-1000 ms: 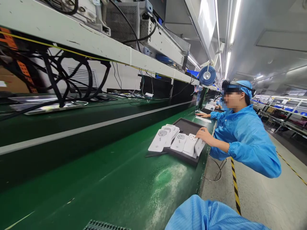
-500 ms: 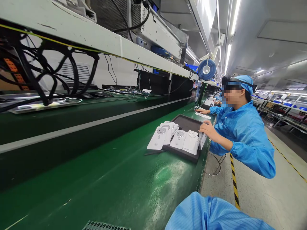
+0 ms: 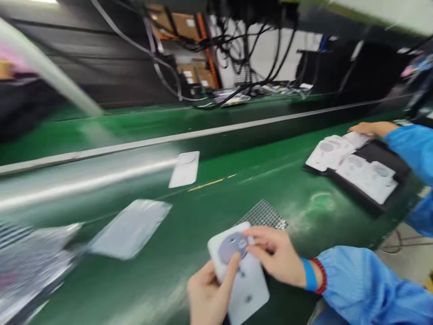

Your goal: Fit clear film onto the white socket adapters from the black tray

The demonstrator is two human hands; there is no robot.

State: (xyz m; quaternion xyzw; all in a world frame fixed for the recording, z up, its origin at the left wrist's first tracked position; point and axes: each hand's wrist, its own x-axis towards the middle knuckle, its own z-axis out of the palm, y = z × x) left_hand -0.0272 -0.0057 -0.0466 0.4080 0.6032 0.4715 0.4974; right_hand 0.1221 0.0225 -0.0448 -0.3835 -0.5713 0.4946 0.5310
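Note:
My left hand (image 3: 213, 286) grips a white rounded panel (image 3: 248, 289) by its left edge, thumb on the front. The panel tilts over the green bench and bears a grey round disc (image 3: 232, 246) near its top, with small dark marks below. At the disc's right edge, my right hand (image 3: 275, 257) has thumb and index finger pinched together. What lies between those fingertips is too small and blurred to name. Behind the panel, a dark studded sheet (image 3: 264, 213) on the bench is partly covered.
Another white panel (image 3: 184, 169) lies farther back on the green bench (image 3: 152, 280). Left of me are a clear-wrapped flat piece (image 3: 131, 230) and crinkled plastic packaging (image 3: 37, 266). At right, a co-worker's hand (image 3: 368, 128) touches panels at a black tray (image 3: 358, 192). Cables (image 3: 250, 49) hang behind.
My view has swung left and down, bringing both hands and the held panel into sight; before, only a blue sleeve showed. A co-worker's hand now rests on the panels at the tray's far side.

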